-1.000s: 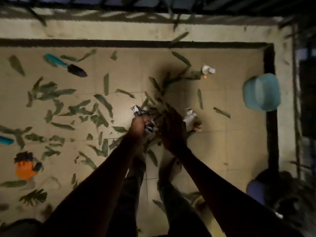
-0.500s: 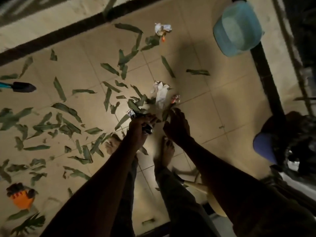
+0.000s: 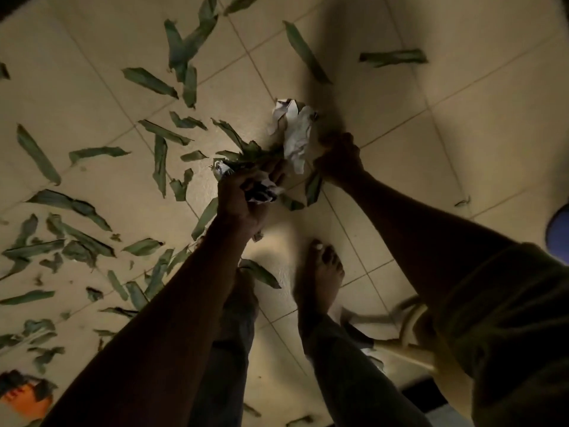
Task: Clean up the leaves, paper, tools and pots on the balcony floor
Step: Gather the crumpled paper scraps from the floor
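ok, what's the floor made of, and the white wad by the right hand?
Floor: looks like glazed ceramic tile, cream, with straight grout lines and a soft sheen. White wad: seemingly crumpled paper, matte, sharp creases and torn edges; tissue can't be ruled out in this dim light.

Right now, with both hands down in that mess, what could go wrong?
The left hand already grips a full wad of paper and leaves, so bits may spill. The right hand reaches beside the white crumpled paper in deep shadow and could miss it. Bare feet stand among loose leaves, a possible slip.
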